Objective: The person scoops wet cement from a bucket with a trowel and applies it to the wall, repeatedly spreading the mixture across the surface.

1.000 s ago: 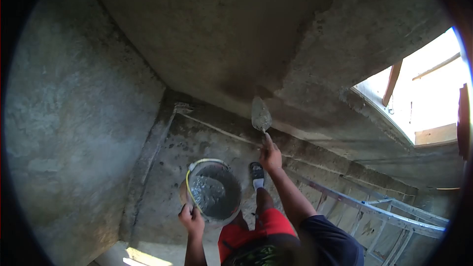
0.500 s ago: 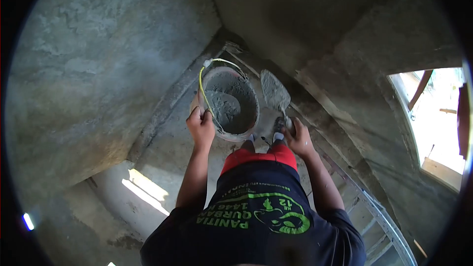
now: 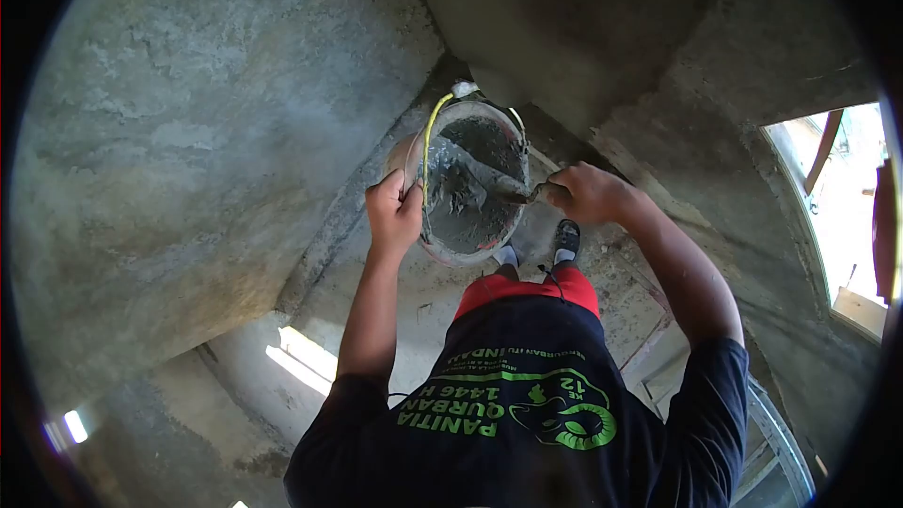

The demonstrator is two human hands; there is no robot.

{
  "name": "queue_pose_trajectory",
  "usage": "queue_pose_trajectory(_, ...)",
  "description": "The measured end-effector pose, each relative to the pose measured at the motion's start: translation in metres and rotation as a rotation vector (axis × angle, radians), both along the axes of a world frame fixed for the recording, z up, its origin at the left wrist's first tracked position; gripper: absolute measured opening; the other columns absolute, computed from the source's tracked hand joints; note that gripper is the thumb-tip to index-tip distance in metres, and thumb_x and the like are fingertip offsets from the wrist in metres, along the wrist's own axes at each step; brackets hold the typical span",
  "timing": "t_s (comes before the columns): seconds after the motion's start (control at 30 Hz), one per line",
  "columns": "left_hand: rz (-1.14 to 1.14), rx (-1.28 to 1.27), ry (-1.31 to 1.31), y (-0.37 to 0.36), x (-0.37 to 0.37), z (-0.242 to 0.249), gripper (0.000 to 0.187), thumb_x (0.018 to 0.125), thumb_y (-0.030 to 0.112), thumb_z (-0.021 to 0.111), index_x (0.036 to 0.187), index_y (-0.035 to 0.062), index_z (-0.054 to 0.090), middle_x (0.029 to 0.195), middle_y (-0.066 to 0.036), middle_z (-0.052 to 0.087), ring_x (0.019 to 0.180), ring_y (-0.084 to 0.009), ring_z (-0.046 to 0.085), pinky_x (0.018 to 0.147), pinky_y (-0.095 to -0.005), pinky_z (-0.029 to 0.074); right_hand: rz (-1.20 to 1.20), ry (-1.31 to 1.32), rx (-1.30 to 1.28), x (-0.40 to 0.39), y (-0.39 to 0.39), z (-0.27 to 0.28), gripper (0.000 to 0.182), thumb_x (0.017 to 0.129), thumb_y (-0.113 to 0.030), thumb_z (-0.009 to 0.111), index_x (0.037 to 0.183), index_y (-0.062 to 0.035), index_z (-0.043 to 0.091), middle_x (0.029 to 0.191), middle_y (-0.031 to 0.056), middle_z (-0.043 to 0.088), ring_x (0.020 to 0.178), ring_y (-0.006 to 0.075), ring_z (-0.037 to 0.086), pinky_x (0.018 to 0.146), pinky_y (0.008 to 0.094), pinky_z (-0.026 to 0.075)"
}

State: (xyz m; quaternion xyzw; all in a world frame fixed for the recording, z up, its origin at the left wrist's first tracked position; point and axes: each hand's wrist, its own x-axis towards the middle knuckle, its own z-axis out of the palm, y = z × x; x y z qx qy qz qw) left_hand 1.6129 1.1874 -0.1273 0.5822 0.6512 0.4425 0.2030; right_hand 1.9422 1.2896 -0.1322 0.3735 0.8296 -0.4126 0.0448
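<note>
My left hand [image 3: 393,211] is closed on the near-left rim of a bucket [image 3: 454,254], holding it up in front of me. Wet grey mortar [image 3: 456,202] fills part of the bucket, and its yellow-sleeved wire handle [image 3: 433,132] stands over the left side. In my right hand [image 3: 591,194] is the handle of a trowel [image 3: 494,181]. The trowel's blade is inside the bucket, coated with mortar, so its outline is partly lost.
Rough plastered walls [image 3: 226,113] meet in a corner just beyond the bucket. A metal ladder [image 3: 781,442] leans at the lower right. A bright window opening [image 3: 837,198] is on the right. My shoe [image 3: 567,237] stands on the concrete floor below the bucket.
My right hand has brought the trowel from beside the bucket into the mortar. The bucket, still held by my left hand, appears slightly higher and farther right in view.
</note>
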Motion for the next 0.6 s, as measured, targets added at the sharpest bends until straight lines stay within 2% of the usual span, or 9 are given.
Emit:
queue_pose_trajectory(0.07, -0.029, -0.017, -0.037, 0.007, 0.004, 0.002, 0.032, 0.086, 0.001, 0.067, 0.068, 0.0014, 0.040, 0.053, -0.011, 0.042, 0.045, -0.0164, 0.035, 0.046, -0.0349, 0.032, 0.058, -0.096, -0.037, -0.014, 0.007, 0.009, 0.030, 0.096, -0.027, 0.060, 0.108, -0.0006, 0.069, 0.091, 0.0216, 0.073, 0.088, 0.0385, 0.072, 0.077, 0.0467, 0.057)
queue_pose_trajectory(0.13, -0.060, -0.044, -0.073, 0.013, 0.008, 0.002, 0.032, 0.086, 0.002, 0.068, 0.068, 0.0014, 0.041, 0.053, -0.012, 0.043, 0.045, -0.0169, 0.036, 0.046, -0.0351, 0.032, 0.005, -0.263, -0.375, -0.032, 0.010, 0.040, 0.038, 0.099, -0.033, 0.056, 0.102, 0.0017, 0.070, 0.085, 0.0178, 0.074, 0.077, 0.0304, 0.074, 0.069, 0.0432, 0.059)
queue_pose_trajectory(0.23, -0.117, -0.071, -0.060, 0.026, 0.016, 0.000, 0.031, 0.086, 0.002, 0.068, 0.069, 0.0012, 0.042, 0.054, -0.013, 0.043, 0.045, -0.0187, 0.039, 0.047, -0.0353, 0.034, 0.195, -0.133, -0.518, -0.022, 0.015, -0.062, 0.040, 0.099, -0.037, 0.058, 0.105, 0.0007, 0.070, 0.079, 0.0137, 0.072, 0.064, 0.0226, 0.071, 0.057, 0.0384, 0.058)
queue_pose_trajectory(0.27, -0.153, -0.092, -0.049, 0.031, 0.019, 0.000, 0.030, 0.086, 0.002, 0.067, 0.069, 0.0010, 0.043, 0.054, -0.013, 0.044, 0.046, -0.0190, 0.040, 0.047, -0.0355, 0.034, 0.195, -0.133, -0.521, -0.023, 0.014, -0.055, 0.040, 0.099, -0.037, 0.058, 0.105, 0.0007, 0.070, 0.079, 0.0137, 0.072, 0.064, 0.0226, 0.071, 0.057, 0.0384, 0.058)
queue_pose_trajectory(0.33, -0.215, -0.156, -0.079, 0.039, 0.023, -0.002, 0.029, 0.086, 0.003, 0.067, 0.069, 0.0006, 0.044, 0.056, -0.015, 0.046, 0.046, -0.0231, 0.043, 0.048, -0.0372, 0.036, -0.051, -0.218, -0.988, -0.030, 0.002, -0.027, 0.040, 0.099, -0.038, 0.060, 0.110, -0.0011, 0.069, 0.076, 0.0107, 0.069, 0.060, 0.0191, 0.068, 0.050, 0.0334, 0.056)
queue_pose_trajectory(0.37, -0.214, -0.162, -0.076, 0.041, 0.023, -0.007, 0.029, 0.086, 0.003, 0.067, 0.069, 0.0006, 0.044, 0.056, -0.015, 0.046, 0.046, -0.0231, 0.043, 0.048, -0.0372, 0.036, -0.048, -0.215, -0.994, -0.025, -0.007, -0.040, 0.040, 0.099, -0.038, 0.060, 0.110, -0.0011, 0.069, 0.076, 0.0107, 0.069, 0.060, 0.0191, 0.068, 0.050, 0.0334, 0.056)
queue_pose_trajectory(0.43, -0.318, -0.185, -0.049, 0.045, 0.023, -0.015, 0.028, 0.089, 0.002, 0.065, 0.071, 0.0001, 0.043, 0.056, -0.005, 0.040, 0.057, -0.0067, 0.035, 0.048, -0.0327, 0.030, -0.179, 0.204, -1.128, -0.014, -0.026, -0.061, 0.038, 0.100, -0.037, 0.060, 0.116, -0.0037, 0.067, 0.077, 0.0085, 0.067, 0.058, 0.0158, 0.065, 0.045, 0.0299, 0.050)
queue_pose_trajectory(0.5, -0.337, -0.178, -0.033, 0.043, 0.024, -0.015, 0.028, 0.089, 0.003, 0.065, 0.071, -0.0003, 0.044, 0.056, -0.005, 0.040, 0.057, -0.0067, 0.035, 0.049, -0.0333, 0.030, -0.271, 0.229, -1.310, -0.003, -0.040, -0.061, 0.041, 0.102, -0.039, 0.057, 0.120, -0.0027, 0.065, 0.080, 0.0077, 0.065, 0.054, 0.0142, 0.059, 0.042, 0.0278, 0.045)
queue_pose_trajectory(0.6, -0.298, -0.268, -0.080, 0.041, 0.020, -0.019, 0.025, 0.090, 0.002, 0.063, 0.072, -0.0008, 0.046, 0.058, -0.004, 0.042, 0.058, -0.0066, 0.037, 0.051, -0.0325, 0.031, -0.381, 0.485, -1.786, 0.020, -0.065, -0.084, 0.053, 0.106, -0.043, 0.048, 0.135, 0.0010, 0.055, 0.082, 0.0066, 0.060, 0.051, 0.0124, 0.049, 0.040, 0.0244, 0.039)
